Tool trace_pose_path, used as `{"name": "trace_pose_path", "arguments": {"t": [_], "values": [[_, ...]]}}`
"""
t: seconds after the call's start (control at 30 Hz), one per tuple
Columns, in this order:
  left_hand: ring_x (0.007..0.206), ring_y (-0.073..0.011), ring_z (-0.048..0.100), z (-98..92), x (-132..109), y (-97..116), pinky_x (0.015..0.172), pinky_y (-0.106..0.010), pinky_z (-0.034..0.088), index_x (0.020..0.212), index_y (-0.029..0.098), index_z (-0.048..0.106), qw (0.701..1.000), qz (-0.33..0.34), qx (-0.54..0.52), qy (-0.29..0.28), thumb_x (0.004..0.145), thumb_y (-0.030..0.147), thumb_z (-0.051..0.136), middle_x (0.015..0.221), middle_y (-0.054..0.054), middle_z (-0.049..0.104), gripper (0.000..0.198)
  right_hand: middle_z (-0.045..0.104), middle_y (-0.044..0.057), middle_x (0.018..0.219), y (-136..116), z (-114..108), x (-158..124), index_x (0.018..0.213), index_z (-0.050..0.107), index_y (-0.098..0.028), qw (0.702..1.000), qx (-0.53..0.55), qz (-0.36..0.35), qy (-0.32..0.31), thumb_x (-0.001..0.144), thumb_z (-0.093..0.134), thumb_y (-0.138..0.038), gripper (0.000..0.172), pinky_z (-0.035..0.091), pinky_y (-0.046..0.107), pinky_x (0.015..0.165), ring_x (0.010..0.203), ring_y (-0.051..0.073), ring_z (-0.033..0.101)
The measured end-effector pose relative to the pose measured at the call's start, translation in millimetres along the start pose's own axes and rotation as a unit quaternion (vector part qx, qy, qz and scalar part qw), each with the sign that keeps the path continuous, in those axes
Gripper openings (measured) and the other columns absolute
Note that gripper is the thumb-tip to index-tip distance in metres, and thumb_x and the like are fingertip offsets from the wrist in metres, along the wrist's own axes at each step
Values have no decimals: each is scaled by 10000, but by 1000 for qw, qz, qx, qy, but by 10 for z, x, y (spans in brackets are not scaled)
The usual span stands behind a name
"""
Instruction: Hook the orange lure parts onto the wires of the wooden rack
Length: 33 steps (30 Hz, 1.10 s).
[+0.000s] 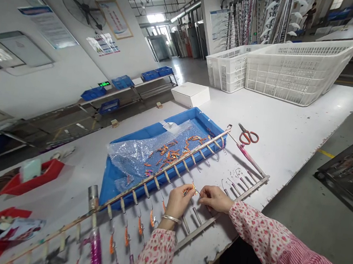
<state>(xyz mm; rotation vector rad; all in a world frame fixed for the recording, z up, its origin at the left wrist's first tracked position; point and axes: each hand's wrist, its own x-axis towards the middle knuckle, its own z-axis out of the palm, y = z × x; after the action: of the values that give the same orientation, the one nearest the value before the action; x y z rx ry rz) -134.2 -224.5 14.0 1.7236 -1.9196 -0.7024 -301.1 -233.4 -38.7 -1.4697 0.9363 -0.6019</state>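
Observation:
My left hand (179,201), with a bangle at the wrist, pinches a small orange fishing lure (194,186) over the rack. Close to its right, my right hand (215,198) has thumb and finger pinched at a thin wire hook (198,192) beside the lure. Both hands are over the near part of a hanging rack (156,176) with a row of pegs. Several orange lures (140,225) hang on hooks left of my left hand. Bare hooks (233,185) stick up from the rack's lower bar on the right.
A blue tray (110,175) behind the rack holds bubble wrap (137,146) and loose orange lures. Red-handled scissors (248,137) lie at the right. Further back stand a white box (190,93) and white baskets (280,71). Red bins (37,178) are at the left.

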Motion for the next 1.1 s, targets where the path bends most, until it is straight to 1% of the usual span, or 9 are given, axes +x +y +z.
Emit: {"name": "trace_pose_path", "arguments": {"t": [0.1,0.2,0.37,0.5,0.67,0.73,0.83,1.0,1.1], "values": [[643,-146,561,11,-7,-16,625,-247,404,836,171,648,996,-32,-79,35,800,441,463,717,-25,645,329,606,-4,611,-100,-66,-38,925,581,-139,993,-117,-31,-4,804,474,-152,162,399,201,533,511,105,550],[431,-81,424,40,-31,17,432,-206,314,936,142,600,971,-87,-220,39,804,546,421,647,-9,587,461,649,56,731,-300,-127,-71,980,604,-128,956,-251,-123,86,843,471,-207,206,408,239,676,689,146,584],[374,-21,297,123,-61,139,360,-161,205,909,128,570,919,-103,-380,15,778,581,462,633,20,513,484,628,34,763,-537,-119,-40,904,630,-169,934,-266,-219,91,832,541,-265,149,384,228,669,710,135,556],[364,-22,310,166,-72,170,349,-159,200,880,115,570,906,-123,-402,47,773,599,455,595,23,498,509,598,14,708,-427,-57,19,795,615,-160,953,-171,-219,116,798,591,-274,116,392,225,646,664,117,536],[370,-5,269,183,-56,158,361,-155,141,834,111,582,884,-154,-435,83,654,507,658,591,38,505,441,573,-7,638,-285,-57,26,779,521,-143,982,111,-107,109,794,561,-370,232,364,185,442,468,77,486],[372,-19,268,184,-16,146,373,-161,168,818,116,597,895,-144,-409,107,635,463,687,494,72,436,402,591,-1,657,-293,-143,41,790,513,-145,986,139,-80,51,793,550,-392,250,363,180,412,446,77,492],[451,-76,432,153,91,120,446,-193,318,791,129,638,938,-110,-298,143,666,456,649,512,33,525,351,604,7,637,-369,-389,171,753,567,-134,995,19,-81,-50,795,542,-363,234,375,174,417,451,84,520],[752,-189,604,61,304,122,713,-285,430,772,165,681,984,-58,-78,151,710,441,576,787,-48,689,302,638,15,734,-582,-694,677,837,645,-151,971,-154,-148,111,816,491,-208,166,425,184,561,556,87,574],[733,-200,616,61,385,119,703,-295,431,775,174,681,989,-56,-12,138,727,432,540,781,-48,696,298,639,-2,702,-627,-648,967,903,669,-176,970,-186,-142,62,777,519,-145,198,441,194,611,559,92,574]]}}
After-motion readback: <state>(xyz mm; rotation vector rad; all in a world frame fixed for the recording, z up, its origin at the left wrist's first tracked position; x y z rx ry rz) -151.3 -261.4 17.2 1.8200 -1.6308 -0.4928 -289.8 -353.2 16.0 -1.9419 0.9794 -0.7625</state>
